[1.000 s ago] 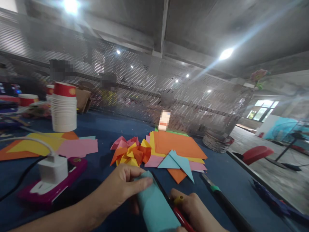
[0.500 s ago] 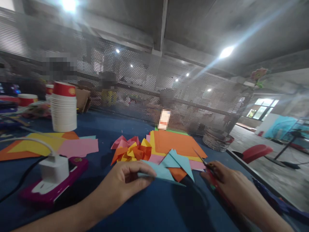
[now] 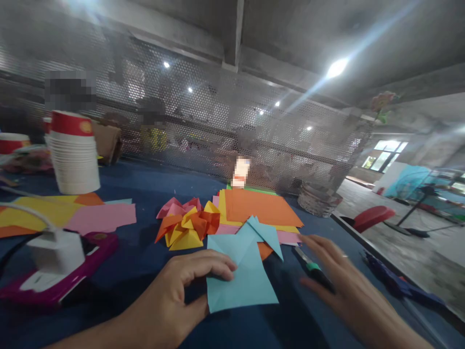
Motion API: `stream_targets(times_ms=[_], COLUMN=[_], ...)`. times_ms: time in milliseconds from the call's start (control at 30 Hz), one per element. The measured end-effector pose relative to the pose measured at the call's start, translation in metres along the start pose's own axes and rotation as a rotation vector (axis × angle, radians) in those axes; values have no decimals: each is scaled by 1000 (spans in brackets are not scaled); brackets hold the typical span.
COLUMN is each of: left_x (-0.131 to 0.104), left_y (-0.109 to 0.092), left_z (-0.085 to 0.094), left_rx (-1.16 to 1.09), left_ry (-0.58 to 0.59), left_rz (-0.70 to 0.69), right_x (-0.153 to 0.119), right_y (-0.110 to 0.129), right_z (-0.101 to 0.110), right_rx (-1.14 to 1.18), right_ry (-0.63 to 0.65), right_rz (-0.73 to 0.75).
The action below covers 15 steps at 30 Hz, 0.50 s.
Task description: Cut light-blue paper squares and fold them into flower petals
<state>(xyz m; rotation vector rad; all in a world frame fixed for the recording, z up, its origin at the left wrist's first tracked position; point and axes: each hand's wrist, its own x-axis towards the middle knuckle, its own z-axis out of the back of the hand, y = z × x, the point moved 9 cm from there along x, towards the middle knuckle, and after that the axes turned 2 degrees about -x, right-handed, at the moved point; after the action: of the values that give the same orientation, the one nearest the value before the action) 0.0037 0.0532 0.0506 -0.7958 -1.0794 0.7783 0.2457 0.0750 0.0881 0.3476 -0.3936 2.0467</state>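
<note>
My left hand [image 3: 191, 286] pinches the left edge of a light blue paper sheet [image 3: 245, 278], fingers on top and thumb at its lower left corner. The sheet has faint crease lines. Behind its upper right side lie folded light blue pieces [image 3: 267, 232] and a bit of orange paper [image 3: 265, 250]. My right hand [image 3: 336, 274] hovers at the right with its fingers apart and nothing in them. Below its fingers rests a cutter-like tool [image 3: 312, 265] with a grey tip, a green part and a dark handle, partly hidden by the hand.
A folded paper flower [image 3: 189, 223] in pink, orange and yellow sits beside a stack of coloured paper [image 3: 259, 208]. At the left are a purple power strip [image 3: 98, 247] with a white plug, more paper sheets [image 3: 105, 216] and stacked paper cups [image 3: 74, 160]. A woven basket [image 3: 317, 198] stands near the right edge.
The light blue paper has been opened from a folded shape to a flat square in my left hand. My right hand has let go of the pointed, red-handled tool and spread its fingers.
</note>
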Motion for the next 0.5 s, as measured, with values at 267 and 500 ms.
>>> stream_targets(times_ms=[267,500], left_x=[-4,-11], left_y=[4,-2], left_z=[-4,-18], left_rx=[103,475], left_ry=[74,205], left_rz=[73,-116], right_x=[26,18], right_y=[117,111], right_z=[2,-25], right_rx=[365,597], right_ry=[-74,116], right_rz=[452,421])
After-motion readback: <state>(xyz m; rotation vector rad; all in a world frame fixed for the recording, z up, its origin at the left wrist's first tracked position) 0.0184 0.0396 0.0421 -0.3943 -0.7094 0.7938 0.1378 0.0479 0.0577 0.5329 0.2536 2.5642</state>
